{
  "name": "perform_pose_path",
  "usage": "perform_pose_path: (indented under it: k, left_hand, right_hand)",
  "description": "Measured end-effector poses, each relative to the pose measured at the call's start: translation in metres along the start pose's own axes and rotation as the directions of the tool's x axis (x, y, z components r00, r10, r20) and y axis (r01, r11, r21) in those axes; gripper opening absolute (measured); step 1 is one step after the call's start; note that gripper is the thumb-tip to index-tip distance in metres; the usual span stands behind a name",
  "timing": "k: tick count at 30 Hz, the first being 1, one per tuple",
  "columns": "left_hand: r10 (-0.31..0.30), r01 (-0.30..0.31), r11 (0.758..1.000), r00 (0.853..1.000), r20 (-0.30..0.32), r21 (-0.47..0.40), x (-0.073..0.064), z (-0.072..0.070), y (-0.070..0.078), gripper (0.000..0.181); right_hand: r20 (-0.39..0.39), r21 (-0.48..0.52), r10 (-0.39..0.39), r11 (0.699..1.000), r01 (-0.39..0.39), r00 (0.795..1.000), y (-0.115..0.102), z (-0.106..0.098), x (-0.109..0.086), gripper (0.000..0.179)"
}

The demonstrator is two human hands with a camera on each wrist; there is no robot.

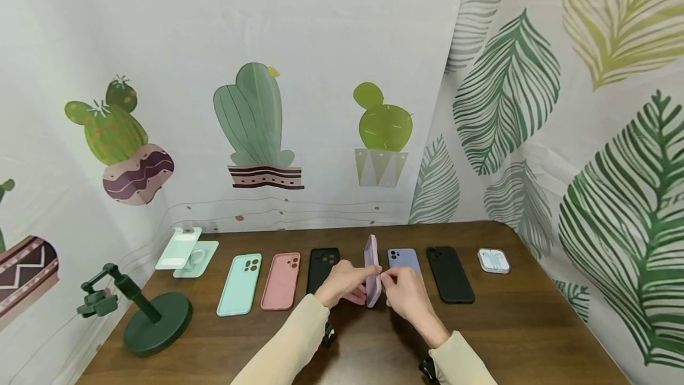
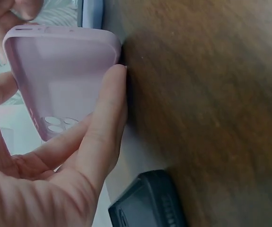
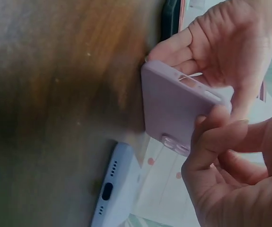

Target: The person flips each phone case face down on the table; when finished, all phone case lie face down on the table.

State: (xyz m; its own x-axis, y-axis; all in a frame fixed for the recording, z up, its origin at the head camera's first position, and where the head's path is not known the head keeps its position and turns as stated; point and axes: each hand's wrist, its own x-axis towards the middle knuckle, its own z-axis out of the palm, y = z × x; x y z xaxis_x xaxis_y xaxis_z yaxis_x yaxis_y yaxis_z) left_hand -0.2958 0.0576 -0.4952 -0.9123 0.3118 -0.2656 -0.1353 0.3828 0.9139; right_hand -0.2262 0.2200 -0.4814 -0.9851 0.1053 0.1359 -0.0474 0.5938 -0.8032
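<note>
A lilac phone case [image 1: 372,275] stands on its long edge, raised upright above the wooden table [image 1: 363,343]. My left hand [image 1: 346,281] holds it, fingers along the lower side and thumb at the upper edge. In the left wrist view its hollow inside and camera holes show. My right hand [image 3: 230,165] has bent fingers at the case's upper corner; whether they pinch the rim or only touch it cannot be made out. Beside the hands lie a black phone case [image 1: 323,263] on the left and a blue-violet phone case [image 1: 404,258] on the right.
Farther left lie a pink case [image 1: 281,282] and a mint case [image 1: 239,285]. A pale green folding stand [image 1: 184,251] and a dark green stand [image 1: 157,319] are at the left end. To the right are another black case [image 1: 450,275] and a small clear box [image 1: 493,261].
</note>
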Motion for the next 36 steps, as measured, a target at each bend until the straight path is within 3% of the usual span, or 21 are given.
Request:
perform_pose_path:
  k: [2, 3, 6, 9, 10, 14, 20, 28, 30, 36]
  left_hand:
    - [-0.002, 0.002, 1.0, 1.0, 0.016, -0.027, -0.001, -0.002, -0.001, 0.054]
    - [-0.004, 0.005, 0.999, 1.0, 0.026, -0.039, -0.002, -0.003, -0.002, 0.054]
    - [-0.001, 0.005, 0.997, 0.998, 0.062, -0.07, -0.003, -0.006, -0.001, 0.05]
    - [-0.004, 0.012, 0.997, 0.995, 0.096, -0.079, -0.004, -0.009, -0.001, 0.046]
    - [-0.005, 0.013, 0.997, 0.995, 0.104, -0.08, -0.005, -0.01, -0.002, 0.045]
    - [-0.002, 0.013, 0.995, 0.994, 0.11, -0.102, -0.009, -0.017, -0.005, 0.043]
    - [0.031, -0.021, 0.983, 0.998, 0.052, -0.183, -0.012, -0.022, -0.004, 0.027]
    - [0.053, -0.055, 0.987, 0.998, -0.02, -0.148, -0.013, -0.025, -0.005, 0.02]
    - [0.058, -0.062, 0.99, 0.998, -0.035, -0.127, -0.014, -0.025, -0.005, 0.021]
    - [0.07, -0.073, 0.997, 0.994, -0.09, -0.03, -0.019, -0.023, -0.007, 0.019]
  right_hand:
    - [0.026, 0.018, -0.017, 1.0, 0.017, 1.0, 0.005, 0.003, 0.0, 0.022]
    - [0.04, 0.015, -0.064, 0.998, 0.063, 0.997, 0.014, 0.006, 0.002, 0.023]
    - [0.092, 0.017, -0.065, 0.998, 0.063, 0.994, 0.019, 0.009, 0.002, 0.021]
    - [0.173, 0.027, -0.011, 1.0, 0.006, 0.985, 0.019, 0.012, 0.0, 0.021]
    - [0.196, 0.03, 0.046, 0.998, -0.053, 0.98, 0.013, 0.011, -0.002, 0.02]
    - [0.261, 0.039, 0.112, 0.991, -0.126, 0.959, 0.012, 0.016, -0.002, 0.025]
    - [0.258, 0.013, 0.132, 0.99, -0.14, 0.957, 0.012, 0.018, -0.001, 0.029]
    - [0.223, -0.04, 0.117, 0.993, -0.111, 0.968, 0.01, 0.018, -0.001, 0.025]
    - [0.211, -0.051, 0.106, 0.994, -0.097, 0.972, 0.014, 0.019, 0.001, 0.024]
    - [0.183, -0.154, 0.058, 0.988, -0.029, 0.981, 0.053, 0.037, 0.022, 0.037]
